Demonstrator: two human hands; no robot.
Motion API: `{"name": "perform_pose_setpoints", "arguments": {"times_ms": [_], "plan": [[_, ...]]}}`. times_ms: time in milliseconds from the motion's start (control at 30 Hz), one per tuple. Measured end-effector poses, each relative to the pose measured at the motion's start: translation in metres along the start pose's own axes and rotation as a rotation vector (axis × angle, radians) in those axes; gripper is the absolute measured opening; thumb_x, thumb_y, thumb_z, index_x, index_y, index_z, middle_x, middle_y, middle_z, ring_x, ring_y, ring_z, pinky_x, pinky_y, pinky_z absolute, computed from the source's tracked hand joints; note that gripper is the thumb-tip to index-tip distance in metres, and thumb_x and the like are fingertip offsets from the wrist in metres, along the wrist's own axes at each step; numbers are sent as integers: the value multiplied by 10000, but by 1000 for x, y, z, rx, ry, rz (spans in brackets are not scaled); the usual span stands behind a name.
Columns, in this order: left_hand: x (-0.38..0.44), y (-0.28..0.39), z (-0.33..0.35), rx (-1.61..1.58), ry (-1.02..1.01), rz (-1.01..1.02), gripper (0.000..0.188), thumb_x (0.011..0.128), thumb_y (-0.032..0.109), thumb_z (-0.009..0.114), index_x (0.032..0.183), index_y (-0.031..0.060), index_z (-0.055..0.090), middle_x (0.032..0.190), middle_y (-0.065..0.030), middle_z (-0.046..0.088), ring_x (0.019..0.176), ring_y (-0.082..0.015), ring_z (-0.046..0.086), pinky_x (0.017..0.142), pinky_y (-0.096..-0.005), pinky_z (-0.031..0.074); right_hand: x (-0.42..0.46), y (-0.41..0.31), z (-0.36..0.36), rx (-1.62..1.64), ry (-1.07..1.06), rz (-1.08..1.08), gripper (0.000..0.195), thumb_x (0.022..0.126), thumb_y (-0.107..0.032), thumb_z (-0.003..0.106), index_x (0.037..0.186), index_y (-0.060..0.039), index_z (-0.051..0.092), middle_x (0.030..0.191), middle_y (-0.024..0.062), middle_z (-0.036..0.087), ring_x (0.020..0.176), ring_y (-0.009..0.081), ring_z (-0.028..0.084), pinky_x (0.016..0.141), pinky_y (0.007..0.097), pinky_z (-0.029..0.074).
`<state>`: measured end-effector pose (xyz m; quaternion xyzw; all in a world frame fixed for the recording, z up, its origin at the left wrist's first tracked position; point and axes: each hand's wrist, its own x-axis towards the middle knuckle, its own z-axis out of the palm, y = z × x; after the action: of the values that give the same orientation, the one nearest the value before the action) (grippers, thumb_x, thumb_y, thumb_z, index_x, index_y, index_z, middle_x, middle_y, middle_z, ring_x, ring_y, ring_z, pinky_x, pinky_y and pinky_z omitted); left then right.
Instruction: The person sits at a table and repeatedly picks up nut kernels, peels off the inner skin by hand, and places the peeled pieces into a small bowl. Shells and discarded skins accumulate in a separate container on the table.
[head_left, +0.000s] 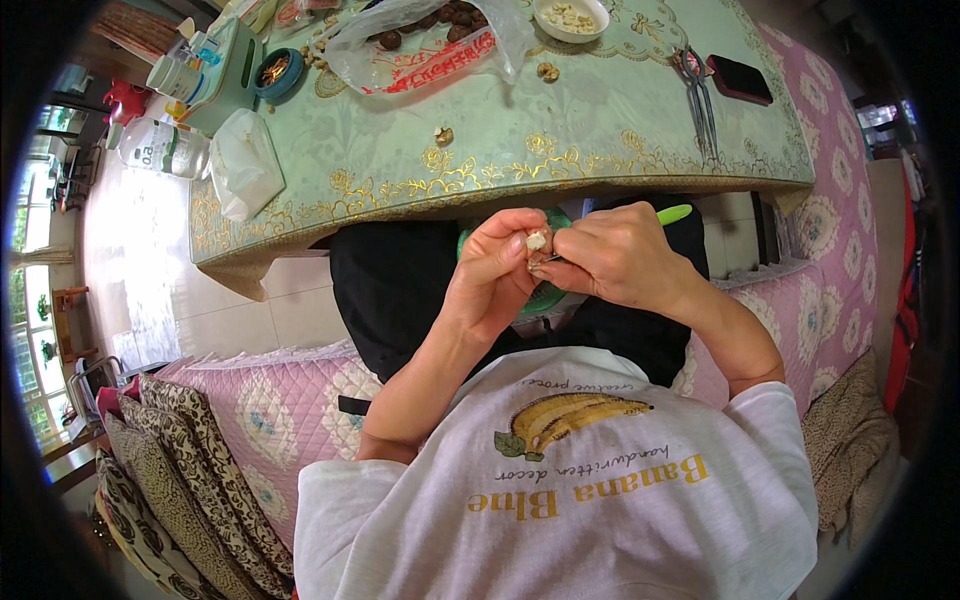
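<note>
In front of my lap, my left hand (491, 266) pinches a pale piece of nut kernel (535, 241) between thumb and fingers. Close against it, my right hand (626, 251) is closed around a small tool with a green handle (675, 214); the handle's end sticks out behind the fist. A short bit of its metal tip shows by the kernel, and the rest is hidden by my fingers. Below both hands, a green plastic container (541, 301) sits between my legs, mostly covered by them. What it holds cannot be made out.
On the table (360, 135) are a plastic bag (435, 64) of brown round nuts, a white bowl (571, 36) of pale kernels, walnut pieces (444, 136), metal pliers (701, 105) and a phone (740, 79). A plastic bottle (161, 148) and blue pot (279, 73) stand left.
</note>
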<state>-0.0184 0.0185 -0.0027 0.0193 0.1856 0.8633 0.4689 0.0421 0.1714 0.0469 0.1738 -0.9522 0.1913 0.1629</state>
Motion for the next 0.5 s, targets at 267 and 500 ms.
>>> {"name": "perform_pose_setpoints", "arguments": {"times_ms": [267, 500], "plan": [[-1, 1, -11, -63, -12, -7, 154, 846, 134, 555, 947, 19, 564, 833, -61, 571, 708, -115, 521, 665, -233, 441, -5, 6, 1, 207, -53, 156, 340, 769, -341, 607, 584, -91, 468, 467, 67, 464, 413, 252, 486, 385, 345, 349], [3, 3, -21, -33, 140, 23, 163, 839, 135, 565, 938, 9, 534, 838, -59, 530, 712, -115, 476, 679, -221, 411, -16, 13, 22, 246, -122, 371, 264, 750, -279, 590, 625, -67, 496, 532, 120, 526, 500, 313, 538, 441, 406, 393]]}}
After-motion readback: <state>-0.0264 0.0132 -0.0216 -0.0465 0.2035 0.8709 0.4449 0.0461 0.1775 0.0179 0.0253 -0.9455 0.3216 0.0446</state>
